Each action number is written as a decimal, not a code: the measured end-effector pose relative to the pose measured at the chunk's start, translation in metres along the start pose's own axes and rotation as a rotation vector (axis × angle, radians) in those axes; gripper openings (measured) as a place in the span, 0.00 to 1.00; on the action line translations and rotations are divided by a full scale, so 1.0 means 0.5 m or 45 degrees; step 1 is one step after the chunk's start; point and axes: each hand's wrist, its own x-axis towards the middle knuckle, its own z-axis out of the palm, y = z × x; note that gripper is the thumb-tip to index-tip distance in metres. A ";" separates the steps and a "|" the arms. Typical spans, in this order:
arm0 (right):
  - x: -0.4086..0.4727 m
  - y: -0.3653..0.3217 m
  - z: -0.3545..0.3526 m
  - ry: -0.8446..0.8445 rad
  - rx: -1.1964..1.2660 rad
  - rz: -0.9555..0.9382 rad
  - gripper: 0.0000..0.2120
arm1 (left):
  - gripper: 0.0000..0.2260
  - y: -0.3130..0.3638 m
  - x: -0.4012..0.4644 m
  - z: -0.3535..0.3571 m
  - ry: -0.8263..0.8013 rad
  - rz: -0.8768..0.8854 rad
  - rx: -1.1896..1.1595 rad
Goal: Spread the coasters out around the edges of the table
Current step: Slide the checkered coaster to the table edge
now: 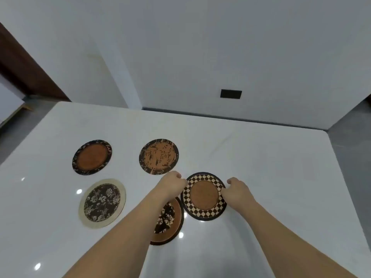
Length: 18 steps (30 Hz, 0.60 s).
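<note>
Checkered in cream and dark brown, the checkered coaster [203, 196] is my landmark on the white table [261, 167], lying toward its middle rather than at an edge. I see my left hand [172, 184] gripping its left rim and my right hand [236, 190] gripping its right rim, fingers curled down onto the edge; whether it is lifted clear I cannot tell. Just left of and nearer to me than the landmark, a brown floral coaster [169, 220] lies partly under my left forearm and seems tucked under the landmark's edge. Beyond and left sits a branch-patterned coaster [158, 156]. Farther left lie a dark-rimmed orange coaster [92, 157] and a cream-rimmed floral coaster [102, 203].
</note>
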 end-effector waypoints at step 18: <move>0.058 0.043 0.039 0.154 0.419 0.107 0.13 | 0.06 -0.017 0.064 0.082 0.339 -0.129 -0.181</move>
